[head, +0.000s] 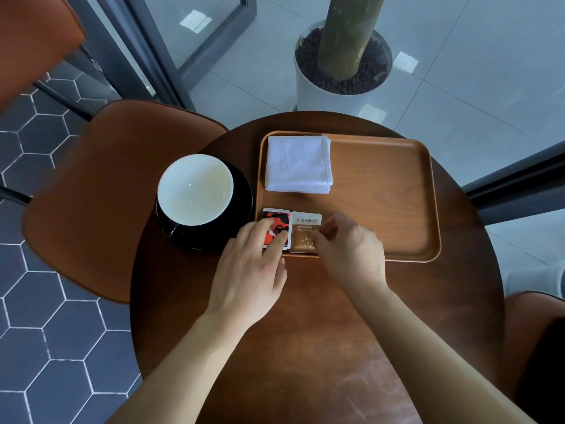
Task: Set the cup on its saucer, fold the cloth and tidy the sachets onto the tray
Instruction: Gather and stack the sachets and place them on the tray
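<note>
A black cup with a white inside stands on its black saucer at the left of the round table. The wooden tray holds a folded white cloth in its far left corner. In the tray's near left corner lie a red-and-black sachet and a brown sachet, side by side. My left hand presses two fingertips on the red-and-black sachet. My right hand pinches the right edge of the brown sachet.
The round dark wooden table carries everything. A brown chair stands to the left, another chair's edge at the right. A white planter with a tree trunk stands behind the table, by glass walls.
</note>
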The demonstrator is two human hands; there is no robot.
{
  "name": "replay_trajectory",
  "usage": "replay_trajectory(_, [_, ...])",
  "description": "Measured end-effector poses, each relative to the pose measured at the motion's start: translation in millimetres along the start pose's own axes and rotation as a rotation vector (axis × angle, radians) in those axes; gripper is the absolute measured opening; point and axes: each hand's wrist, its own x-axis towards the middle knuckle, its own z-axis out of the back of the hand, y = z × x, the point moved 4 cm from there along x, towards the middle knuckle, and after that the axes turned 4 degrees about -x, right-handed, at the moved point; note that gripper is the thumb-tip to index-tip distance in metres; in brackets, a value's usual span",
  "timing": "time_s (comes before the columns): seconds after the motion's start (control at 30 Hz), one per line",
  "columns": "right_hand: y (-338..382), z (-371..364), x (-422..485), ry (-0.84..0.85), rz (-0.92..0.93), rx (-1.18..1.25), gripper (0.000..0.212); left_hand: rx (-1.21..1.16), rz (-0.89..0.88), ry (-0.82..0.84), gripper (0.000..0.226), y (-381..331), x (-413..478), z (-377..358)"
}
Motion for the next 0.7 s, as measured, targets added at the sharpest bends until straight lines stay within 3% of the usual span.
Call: replay_trajectory(0.7, [-4.6,-2.8,3.5,0.001,0.004,-0.018,0.020,0.003,-0.034,-0.057,0.033,0.5,0.1,2.4])
